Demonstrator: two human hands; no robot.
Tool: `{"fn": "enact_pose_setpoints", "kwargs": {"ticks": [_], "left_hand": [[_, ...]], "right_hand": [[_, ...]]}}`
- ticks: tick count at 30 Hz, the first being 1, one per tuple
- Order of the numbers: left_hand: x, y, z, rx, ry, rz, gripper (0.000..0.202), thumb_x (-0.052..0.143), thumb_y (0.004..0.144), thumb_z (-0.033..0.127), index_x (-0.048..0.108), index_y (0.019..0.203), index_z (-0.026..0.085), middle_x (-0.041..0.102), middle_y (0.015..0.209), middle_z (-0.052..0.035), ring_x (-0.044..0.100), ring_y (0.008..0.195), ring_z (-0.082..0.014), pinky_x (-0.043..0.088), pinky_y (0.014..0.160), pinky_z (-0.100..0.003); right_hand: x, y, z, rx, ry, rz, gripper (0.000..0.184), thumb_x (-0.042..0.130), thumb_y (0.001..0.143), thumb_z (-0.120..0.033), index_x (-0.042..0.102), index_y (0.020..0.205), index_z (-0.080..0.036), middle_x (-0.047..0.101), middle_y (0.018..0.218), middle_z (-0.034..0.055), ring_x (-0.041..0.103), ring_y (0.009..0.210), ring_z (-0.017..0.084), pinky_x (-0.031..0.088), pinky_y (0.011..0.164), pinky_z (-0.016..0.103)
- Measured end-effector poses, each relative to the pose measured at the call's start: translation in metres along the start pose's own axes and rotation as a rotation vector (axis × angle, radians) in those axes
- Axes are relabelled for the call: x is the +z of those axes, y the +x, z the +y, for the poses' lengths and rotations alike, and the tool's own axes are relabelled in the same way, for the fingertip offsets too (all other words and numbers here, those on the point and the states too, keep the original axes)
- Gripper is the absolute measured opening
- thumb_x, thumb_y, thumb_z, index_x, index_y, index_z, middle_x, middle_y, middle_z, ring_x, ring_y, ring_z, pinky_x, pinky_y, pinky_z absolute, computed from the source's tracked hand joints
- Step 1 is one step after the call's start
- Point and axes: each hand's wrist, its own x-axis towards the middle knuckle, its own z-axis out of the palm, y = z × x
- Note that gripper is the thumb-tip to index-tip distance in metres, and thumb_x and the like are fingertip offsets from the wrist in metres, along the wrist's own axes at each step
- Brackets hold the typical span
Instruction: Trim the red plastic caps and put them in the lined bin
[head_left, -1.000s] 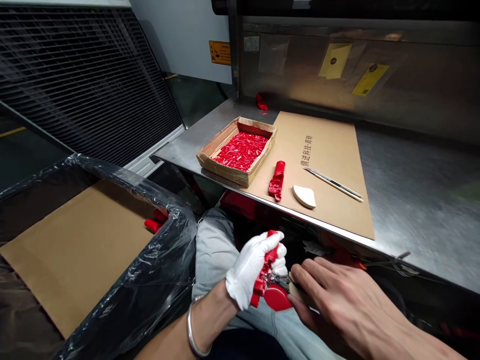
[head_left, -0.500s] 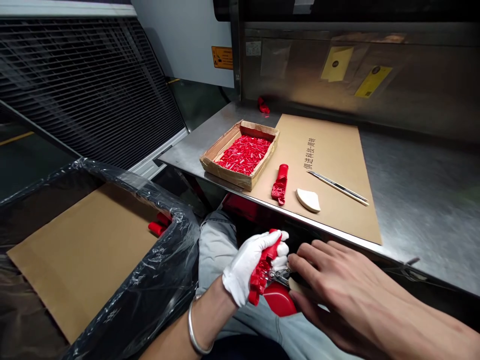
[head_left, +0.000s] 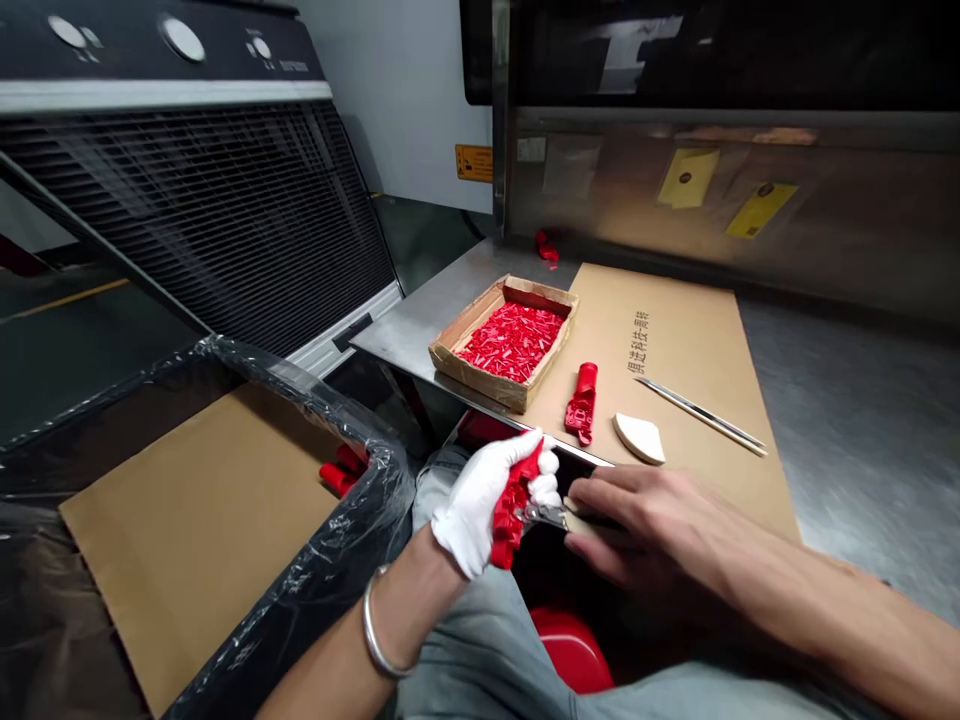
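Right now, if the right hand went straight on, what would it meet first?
Probably the red part in the gloved left hand; the pliers seem to touch it, though depth is unclear.

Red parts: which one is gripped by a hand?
The red part in the gloved left hand, beside the pliers. The others lie on printed cardboard, farther back on the table, and in the lined bin.

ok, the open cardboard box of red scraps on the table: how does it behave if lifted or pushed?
The cardboard box probably flexes if gripped by one wall: the walls look thin, with an uneven rim. The red scraps would likely shift or spill if tilted, being loose with no lid. Low and wide, it should slide rather than tip.
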Motion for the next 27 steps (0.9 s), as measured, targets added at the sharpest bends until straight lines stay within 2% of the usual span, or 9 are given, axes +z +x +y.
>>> {"fn": "enact_pose_setpoints", "kwargs": {"ticks": [4, 6, 9, 12, 15, 18, 20, 24, 27], "left_hand": [[0.031, 0.017, 0.069, 0.373, 0.534, 0.141, 0.035, 0.048, 0.098, 0.031, 0.054, 0.068, 0.015, 0.044, 0.053, 0.0026, 0.042, 0.042, -0.0079, 0.036, 0.043, -0.020], [0.037, 0.033, 0.110, 0.536, 0.618, 0.207, 0.030, 0.060, 0.093, 0.026, 0.055, 0.066, 0.014, 0.047, 0.051, 0.0027, 0.042, 0.041, -0.0073, 0.033, 0.040, -0.019], [0.029, 0.052, 0.161, 0.702, 0.653, 0.293, 0.021, 0.069, 0.085, 0.014, 0.056, 0.068, 0.014, 0.050, 0.051, 0.0048, 0.039, 0.039, -0.0046, 0.032, 0.040, -0.016], [0.011, 0.048, 0.181, 0.777, 0.647, 0.307, 0.016, 0.071, 0.084, 0.013, 0.058, 0.075, 0.013, 0.057, 0.059, 0.0023, 0.047, 0.045, -0.0059, 0.040, 0.044, -0.016], [-0.002, 0.021, 0.164, 0.779, 0.616, 0.253, 0.013, 0.069, 0.086, 0.018, 0.060, 0.081, 0.012, 0.061, 0.070, -0.0009, 0.053, 0.053, -0.0071, 0.048, 0.052, -0.019], [-0.010, -0.013, 0.119, 0.758, 0.547, 0.128, 0.017, 0.067, 0.090, 0.027, 0.065, 0.091, 0.010, 0.062, 0.080, -0.0034, 0.057, 0.061, -0.0078, 0.052, 0.058, -0.019], [-0.016, -0.029, 0.083, 0.673, 0.465, 0.092, 0.021, 0.067, 0.091, 0.029, 0.067, 0.100, 0.010, 0.063, 0.084, -0.0043, 0.058, 0.063, -0.0081, 0.052, 0.059, -0.018], [-0.032, -0.033, 0.022, 0.442, 0.204, 0.138, 0.023, 0.068, 0.090, 0.026, 0.069, 0.106, 0.010, 0.064, 0.088, -0.0063, 0.062, 0.069, -0.0111, 0.057, 0.063, -0.022], [-0.038, -0.026, -0.003, 0.345, 0.094, 0.182, 0.019, 0.064, 0.093, 0.023, 0.070, 0.105, 0.010, 0.065, 0.089, -0.0079, 0.066, 0.079, -0.0154, 0.062, 0.074, -0.032]], "right_hand": [[-0.039, 0.052, 0.018, 0.060, -0.198, 0.139, 0.037, 0.040, 0.100, -0.047, 0.064, 0.088, -0.022, 0.063, 0.078, 0.0027, 0.054, 0.065, 0.014, 0.029, 0.057, 0.028], [-0.053, 0.079, 0.029, 0.155, -0.345, 0.175, 0.040, 0.038, 0.101, -0.045, 0.065, 0.085, -0.020, 0.065, 0.081, 0.0054, 0.056, 0.064, 0.015, 0.027, 0.054, 0.028], [-0.061, 0.102, 0.049, 0.253, -0.434, 0.211, 0.035, 0.043, 0.097, -0.037, 0.066, 0.083, -0.014, 0.066, 0.085, 0.0123, 0.061, 0.070, 0.021, 0.029, 0.056, 0.029], [-0.057, 0.088, 0.072, 0.339, -0.443, 0.233, 0.034, 0.046, 0.095, -0.040, 0.067, 0.088, -0.014, 0.067, 0.089, 0.0136, 0.064, 0.080, 0.025, 0.035, 0.063, 0.032], [-0.049, 0.047, 0.101, 0.514, -0.394, 0.277, 0.044, 0.040, 0.097, -0.052, 0.066, 0.105, -0.018, 0.068, 0.102, 0.0124, 0.065, 0.086, 0.026, 0.036, 0.063, 0.033], [-0.033, 0.002, 0.135, 0.735, -0.333, 0.286, 0.051, 0.035, 0.098, -0.057, 0.064, 0.112, -0.018, 0.068, 0.113, 0.0133, 0.066, 0.090, 0.027, 0.037, 0.062, 0.034], [-0.018, -0.023, 0.156, 0.847, -0.309, 0.266, 0.055, 0.033, 0.098, -0.057, 0.064, 0.115, -0.015, 0.067, 0.115, 0.0159, 0.065, 0.095, 0.029, 0.038, 0.065, 0.035], [0.011, -0.056, 0.187, 1.002, -0.317, 0.260, 0.064, 0.025, 0.100, -0.056, 0.059, 0.127, -0.010, 0.063, 0.120, 0.0219, 0.062, 0.105, 0.032, 0.040, 0.074, 0.039], [0.020, -0.068, 0.202, 1.046, -0.336, 0.255, 0.069, 0.020, 0.099, -0.058, 0.058, 0.130, -0.009, 0.061, 0.120, 0.0264, 0.059, 0.108, 0.037, 0.039, 0.081, 0.044]]}}
